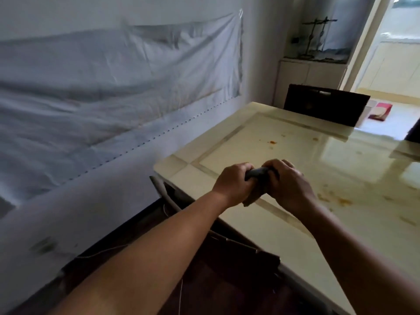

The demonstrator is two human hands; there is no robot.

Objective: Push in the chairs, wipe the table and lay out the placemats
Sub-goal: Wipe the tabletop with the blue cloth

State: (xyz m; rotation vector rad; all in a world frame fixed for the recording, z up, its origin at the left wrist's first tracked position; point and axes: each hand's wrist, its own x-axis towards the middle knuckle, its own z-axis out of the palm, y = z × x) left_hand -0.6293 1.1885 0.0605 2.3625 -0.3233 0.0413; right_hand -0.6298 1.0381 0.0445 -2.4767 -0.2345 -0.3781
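Observation:
A glossy cream table (pixel 284 228) with a pale inlaid border fills the right half of the view, with orange-brown stains near its middle and right. Above its near left corner, my left hand (pixel 231 183) and my right hand (pixel 286 183) both grip a rolled grey cloth (pixel 258 172), whose lower end hangs below my fists. A dark chair (pixel 325 105) stands at the table's far end, its back close to the edge. Another dark chair (pixel 204 269) sits under the near edge, below my forearms.
A wall draped in white sheeting (pixel 102 98) runs along the left, close to the table's left side. A low white cabinet (pixel 311 76) stands behind the far chair. A bright doorway (pixel 395 64) opens at the right rear, with a red item (pixel 381 111) on the floor.

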